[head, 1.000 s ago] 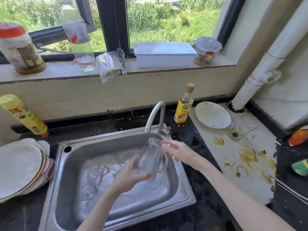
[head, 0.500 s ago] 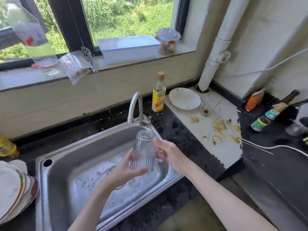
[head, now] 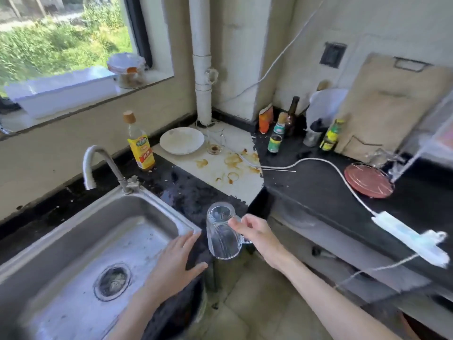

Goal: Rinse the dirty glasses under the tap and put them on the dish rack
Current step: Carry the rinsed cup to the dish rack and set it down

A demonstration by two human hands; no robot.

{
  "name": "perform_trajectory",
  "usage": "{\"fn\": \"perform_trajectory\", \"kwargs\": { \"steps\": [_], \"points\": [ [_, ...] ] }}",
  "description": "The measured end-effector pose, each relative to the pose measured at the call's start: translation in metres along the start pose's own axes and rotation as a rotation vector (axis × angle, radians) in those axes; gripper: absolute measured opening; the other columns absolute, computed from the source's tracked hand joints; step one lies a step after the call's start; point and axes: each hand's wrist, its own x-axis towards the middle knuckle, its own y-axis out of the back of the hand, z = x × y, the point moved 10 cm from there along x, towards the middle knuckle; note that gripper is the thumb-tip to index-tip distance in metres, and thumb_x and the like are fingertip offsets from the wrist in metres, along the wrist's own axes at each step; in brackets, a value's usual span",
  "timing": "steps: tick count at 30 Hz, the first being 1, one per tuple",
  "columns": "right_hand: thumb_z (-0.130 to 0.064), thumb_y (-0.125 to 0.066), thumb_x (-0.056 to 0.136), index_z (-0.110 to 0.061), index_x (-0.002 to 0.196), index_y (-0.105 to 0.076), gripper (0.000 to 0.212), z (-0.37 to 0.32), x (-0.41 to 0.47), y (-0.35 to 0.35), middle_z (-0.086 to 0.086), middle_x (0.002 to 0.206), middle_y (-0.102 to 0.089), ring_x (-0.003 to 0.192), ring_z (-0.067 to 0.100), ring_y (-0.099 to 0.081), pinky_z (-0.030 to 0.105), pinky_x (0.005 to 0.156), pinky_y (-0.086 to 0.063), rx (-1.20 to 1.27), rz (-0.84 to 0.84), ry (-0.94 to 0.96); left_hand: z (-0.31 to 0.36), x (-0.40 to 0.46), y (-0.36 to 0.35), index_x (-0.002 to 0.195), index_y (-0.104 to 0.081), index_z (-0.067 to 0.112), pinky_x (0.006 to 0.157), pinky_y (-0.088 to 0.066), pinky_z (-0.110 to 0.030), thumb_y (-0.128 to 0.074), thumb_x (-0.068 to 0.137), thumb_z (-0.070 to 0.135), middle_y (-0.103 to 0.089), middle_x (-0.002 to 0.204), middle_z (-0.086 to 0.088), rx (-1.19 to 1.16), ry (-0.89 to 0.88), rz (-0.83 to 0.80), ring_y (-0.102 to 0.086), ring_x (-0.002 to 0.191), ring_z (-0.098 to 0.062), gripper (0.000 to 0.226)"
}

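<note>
Head view, items as they lie.

Glass mug (head: 221,235): lower centre of the frame, held bottom-up, clear and faintly ribbed, with a side handle. It hangs beyond the sink's right rim, over the dark counter edge and the floor.

Your right hand (head: 257,234): fingers curled round the mug's handle, thumb against the wall of the glass. It carries the mug alone.

Your left hand (head: 177,261): fingers straight and spread, holding nothing, just left of the mug and apart from it, at the sink's right rim.

Sink (head: 61,241): brushed steel, rectangular, lower left; round strainer drain; curved metal tap (head: 98,165) above it.

Second glass (head: 215,141): centre of the frame on the stained white counter beside a white plate (head: 182,140); brown residue at its base, apparently not yet rinsed.

Rack (head: 421,143): right edge, pale frame, blurred; likely the dish rack, though you cannot be sure.

Hazards, as judgement:
- A wet handle in one hand may slip, and the mug would drop on hard floor.
- The white cable (head: 326,165) and power strip (head: 409,239) lie across the dark counter towards the rack; drips could land there, or the mug could catch the cord.
</note>
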Motion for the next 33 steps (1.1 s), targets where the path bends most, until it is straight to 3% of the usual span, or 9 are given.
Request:
{"fn": "perform_trajectory", "kwargs": {
  "steps": [2,8,13,16,19,21,23,26,33],
  "points": [
    [-0.047,-0.068,0.074,-0.018,0.059,-0.030,0.049,0.007,-0.035,0.044,-0.012,0.051,-0.030,0.049,0.005,-0.030,0.016,0.051,-0.026,0.013,0.082,0.008,0.043,-0.003,-0.019,0.144,-0.008,0.037,0.116,-0.015,-0.034,-0.014,0.062,0.090,-0.009,0.155,0.012,0.052,-0.091,-0.016,-0.010,0.143,-0.013,0.098],
    [-0.035,-0.067,0.083,-0.020,0.059,-0.028,0.049,0.047,-0.167,0.178,-0.011,0.051,-0.025,0.050,0.008,-0.025,0.017,0.050,-0.026,0.042,0.359,-0.014,0.206,-0.027,-0.075,0.135,0.016,0.047,0.114,0.002,-0.030,0.012,0.058,0.087,0.015,0.146,0.023,0.203,-0.385,-0.057,0.016,0.136,-0.001,0.086],
    [-0.049,-0.071,0.073,-0.017,0.061,-0.030,0.053,0.076,-0.287,0.282,-0.005,0.055,-0.023,0.051,0.009,-0.023,0.023,0.052,-0.020,0.078,0.616,-0.054,0.335,-0.047,-0.129,0.145,-0.019,0.033,0.113,-0.019,-0.044,-0.015,0.081,0.075,-0.015,0.152,0.007,0.209,-0.650,-0.123,-0.012,0.141,-0.023,0.076],
    [-0.053,-0.064,0.068,-0.011,0.067,-0.036,0.051,0.091,-0.354,0.334,0.000,0.058,-0.025,0.053,0.011,-0.024,0.021,0.051,-0.023,0.098,0.779,-0.062,0.398,-0.055,-0.168,0.145,-0.017,0.033,0.113,-0.012,-0.044,-0.010,0.081,0.076,-0.010,0.151,0.010,0.236,-0.785,-0.183,-0.007,0.141,-0.020,0.078],
    [-0.060,-0.062,0.065,-0.011,0.069,-0.037,0.055,0.114,-0.409,0.384,0.000,0.059,-0.028,0.054,0.012,-0.026,0.025,0.056,-0.023,0.105,0.947,-0.110,0.454,-0.059,-0.202,0.144,-0.023,0.031,0.107,-0.022,-0.049,-0.008,0.086,0.071,-0.021,0.149,0.007,0.284,-0.910,-0.232,-0.023,0.138,-0.024,0.072],
    [-0.061,-0.061,0.065,-0.012,0.066,-0.035,0.055,0.128,-0.434,0.414,-0.001,0.057,-0.029,0.054,0.013,-0.026,0.029,0.059,-0.023,0.126,1.028,-0.126,0.487,-0.056,-0.224,0.145,-0.020,0.033,0.111,-0.017,-0.047,-0.005,0.084,0.074,-0.015,0.150,0.010,0.273,-0.966,-0.275,-0.015,0.140,-0.021,0.076],
    [-0.057,-0.061,0.070,-0.015,0.062,-0.033,0.051,0.140,-0.450,0.443,-0.003,0.056,-0.030,0.054,0.013,-0.027,0.031,0.063,-0.024,0.156,1.092,-0.132,0.521,-0.049,-0.243,0.145,-0.006,0.038,0.115,-0.001,-0.037,0.007,0.072,0.082,0.003,0.149,0.017,0.222,-1.004,-0.299,0.007,0.141,-0.014,0.086],
    [-0.045,-0.062,0.084,-0.018,0.059,-0.030,0.049,0.161,-0.457,0.490,-0.003,0.054,-0.029,0.055,0.014,-0.026,0.034,0.069,-0.028,0.192,1.165,-0.138,0.565,-0.032,-0.273,0.139,0.009,0.042,0.110,0.014,-0.028,0.017,0.061,0.084,0.018,0.146,0.022,0.223,-1.036,-0.334,0.023,0.136,-0.008,0.089],
    [-0.044,-0.061,0.086,-0.016,0.063,-0.032,0.046,0.182,-0.440,0.608,-0.002,0.060,-0.033,0.057,0.013,-0.031,0.029,0.063,-0.028,0.184,1.287,-0.208,0.657,0.059,-0.329,0.145,-0.001,0.037,0.115,0.004,-0.034,-0.007,0.072,0.071,0.008,0.150,0.018,0.207,-1.022,-0.375,0.019,0.137,-0.007,0.080]
  ]
}}
